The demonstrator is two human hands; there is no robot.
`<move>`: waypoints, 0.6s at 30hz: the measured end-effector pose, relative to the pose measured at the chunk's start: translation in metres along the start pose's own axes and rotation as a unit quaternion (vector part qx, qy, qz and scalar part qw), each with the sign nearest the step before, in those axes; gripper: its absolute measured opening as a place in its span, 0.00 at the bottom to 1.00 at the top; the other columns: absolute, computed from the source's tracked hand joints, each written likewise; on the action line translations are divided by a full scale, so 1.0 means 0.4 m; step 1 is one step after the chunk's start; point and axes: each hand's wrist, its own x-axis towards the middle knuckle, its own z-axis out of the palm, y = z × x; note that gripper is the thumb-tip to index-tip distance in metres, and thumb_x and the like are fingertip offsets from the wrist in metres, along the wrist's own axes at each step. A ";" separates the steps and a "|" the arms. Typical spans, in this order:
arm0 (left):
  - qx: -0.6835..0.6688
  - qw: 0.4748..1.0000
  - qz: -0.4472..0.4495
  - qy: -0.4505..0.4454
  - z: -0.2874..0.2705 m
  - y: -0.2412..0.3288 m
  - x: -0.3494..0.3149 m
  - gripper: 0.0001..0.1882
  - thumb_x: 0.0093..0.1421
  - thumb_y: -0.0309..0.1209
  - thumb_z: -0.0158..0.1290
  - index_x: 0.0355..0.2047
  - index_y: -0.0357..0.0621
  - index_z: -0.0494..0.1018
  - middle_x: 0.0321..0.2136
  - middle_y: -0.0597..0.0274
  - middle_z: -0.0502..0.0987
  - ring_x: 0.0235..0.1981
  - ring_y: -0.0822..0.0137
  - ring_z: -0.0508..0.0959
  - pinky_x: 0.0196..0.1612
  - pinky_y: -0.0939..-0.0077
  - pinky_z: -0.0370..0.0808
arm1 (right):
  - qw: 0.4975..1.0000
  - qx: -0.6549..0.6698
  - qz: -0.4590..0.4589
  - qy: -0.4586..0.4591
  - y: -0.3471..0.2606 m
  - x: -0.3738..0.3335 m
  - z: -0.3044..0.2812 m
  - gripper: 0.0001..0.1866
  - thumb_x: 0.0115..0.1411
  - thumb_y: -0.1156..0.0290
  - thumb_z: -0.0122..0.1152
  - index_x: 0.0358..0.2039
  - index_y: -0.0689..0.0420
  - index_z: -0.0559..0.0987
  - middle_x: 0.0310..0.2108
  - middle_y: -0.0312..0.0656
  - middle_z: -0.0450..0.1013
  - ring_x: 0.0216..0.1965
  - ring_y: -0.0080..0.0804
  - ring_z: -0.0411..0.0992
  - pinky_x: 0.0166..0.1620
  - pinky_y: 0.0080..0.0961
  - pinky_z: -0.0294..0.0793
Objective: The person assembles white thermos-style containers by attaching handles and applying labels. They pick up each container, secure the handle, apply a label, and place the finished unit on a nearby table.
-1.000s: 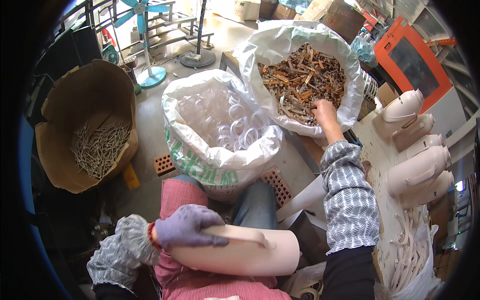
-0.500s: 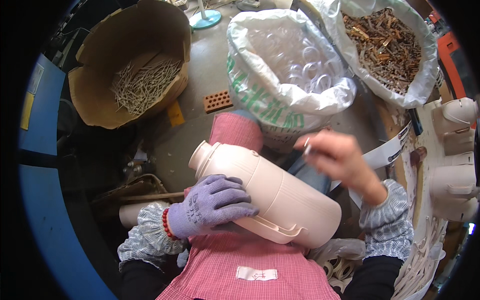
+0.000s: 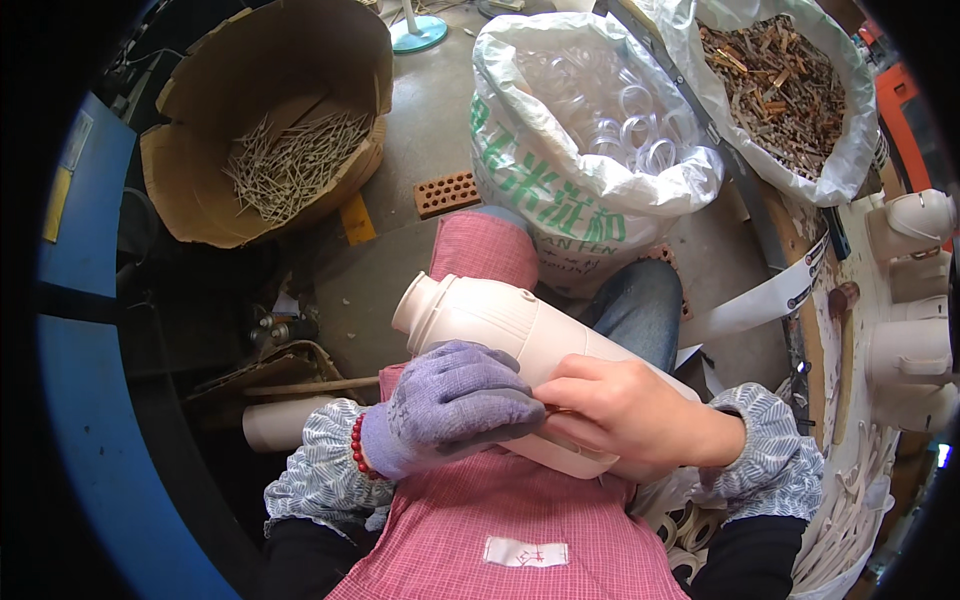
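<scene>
A pale pink plastic thermos casing point(image 3: 500, 315) lies tilted across my lap, its open neck at the upper left. Its handle runs along the near side, partly covered by my hands. My left hand point(image 3: 455, 405), in a purple knitted glove, curls its fingers over the casing by the handle and grips it. My bare right hand point(image 3: 625, 410) rests against the casing, thumb and fingers pinched together beside the gloved fingertips. What the pinch holds is hidden. Both forearms wear patterned sleeve covers, and a red bead bracelet circles my left wrist.
Ahead stands a sack point(image 3: 560, 180) of clear plastic rings. At the left is a cardboard bin point(image 3: 190, 190) of thin sticks; at the far right, a sack point(image 3: 850, 150) of brown metal-like pieces. More pink casings point(image 3: 910, 350) line the right bench. A perforated brick point(image 3: 445, 194) lies on the floor.
My right hand, raised in the air with a small shiny piece, has come down and left onto the casing beside my left hand. The left fingers have curled more.
</scene>
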 end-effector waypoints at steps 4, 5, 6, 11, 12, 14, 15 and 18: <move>-0.007 0.999 0.038 -0.019 -0.005 -0.018 -0.007 0.15 0.48 0.30 0.67 0.37 0.47 0.77 0.38 0.59 0.79 0.41 0.57 0.80 0.44 0.64 0.76 | 0.996 0.083 0.016 -0.026 0.015 -0.017 -0.012 0.07 0.56 0.70 0.62 0.33 0.58 0.78 0.30 0.45 0.72 0.30 0.47 0.74 0.35 0.35 0.74; -0.019 0.999 0.018 -0.021 -0.005 -0.015 -0.010 0.16 0.48 0.30 0.67 0.37 0.47 0.77 0.39 0.59 0.79 0.41 0.56 0.80 0.45 0.64 0.76 | 0.996 0.084 0.015 -0.027 0.018 -0.020 -0.006 0.07 0.56 0.70 0.62 0.33 0.58 0.78 0.30 0.45 0.72 0.30 0.47 0.74 0.36 0.35 0.74; -0.031 0.999 -0.002 -0.022 -0.003 -0.009 -0.016 0.16 0.47 0.30 0.67 0.38 0.47 0.77 0.40 0.58 0.78 0.41 0.56 0.80 0.45 0.64 0.76 | 0.996 0.085 0.013 -0.028 0.020 -0.023 0.001 0.07 0.56 0.70 0.62 0.33 0.58 0.78 0.29 0.45 0.72 0.31 0.47 0.74 0.36 0.35 0.74; -0.057 0.995 -0.074 -0.017 0.001 0.010 -0.037 0.20 0.46 0.31 0.68 0.40 0.46 0.77 0.40 0.58 0.79 0.43 0.57 0.79 0.45 0.64 0.76 | 0.995 0.090 0.025 -0.024 0.016 -0.014 0.001 0.05 0.57 0.75 0.60 0.35 0.59 0.77 0.30 0.42 0.74 0.34 0.39 0.75 0.38 0.28 0.73; -0.020 0.998 -0.048 -0.024 -0.005 0.013 -0.019 0.19 0.47 0.30 0.68 0.40 0.45 0.78 0.38 0.59 0.80 0.40 0.58 0.80 0.43 0.65 0.77 | 0.993 0.111 0.034 -0.037 0.019 -0.008 -0.003 0.05 0.57 0.75 0.60 0.35 0.59 0.77 0.30 0.42 0.74 0.34 0.39 0.75 0.38 0.28 0.73; -0.013 0.999 -0.018 -0.026 -0.006 -0.001 0.000 0.17 0.47 0.30 0.67 0.39 0.45 0.79 0.36 0.58 0.80 0.37 0.59 0.81 0.40 0.66 0.77 | 0.984 0.155 0.055 -0.070 0.013 0.003 -0.018 0.06 0.57 0.76 0.60 0.37 0.60 0.78 0.32 0.43 0.75 0.34 0.40 0.75 0.38 0.28 0.73; -0.010 1.000 -0.002 -0.027 -0.006 -0.005 0.008 0.17 0.47 0.30 0.67 0.38 0.44 0.79 0.35 0.58 0.81 0.36 0.59 0.81 0.39 0.66 0.78 | 0.985 0.158 0.047 -0.052 0.017 0.006 -0.018 0.07 0.57 0.76 0.61 0.37 0.60 0.78 0.32 0.43 0.75 0.34 0.39 0.75 0.38 0.28 0.73; 0.003 0.999 -0.043 -0.005 -0.007 0.005 0.027 0.15 0.48 0.30 0.66 0.37 0.44 0.79 0.31 0.60 0.81 0.32 0.60 0.82 0.37 0.68 0.78 | 0.987 0.153 0.029 -0.023 0.028 0.007 -0.035 0.12 0.54 0.76 0.63 0.41 0.59 0.79 0.33 0.45 0.76 0.34 0.40 0.75 0.38 0.29 0.74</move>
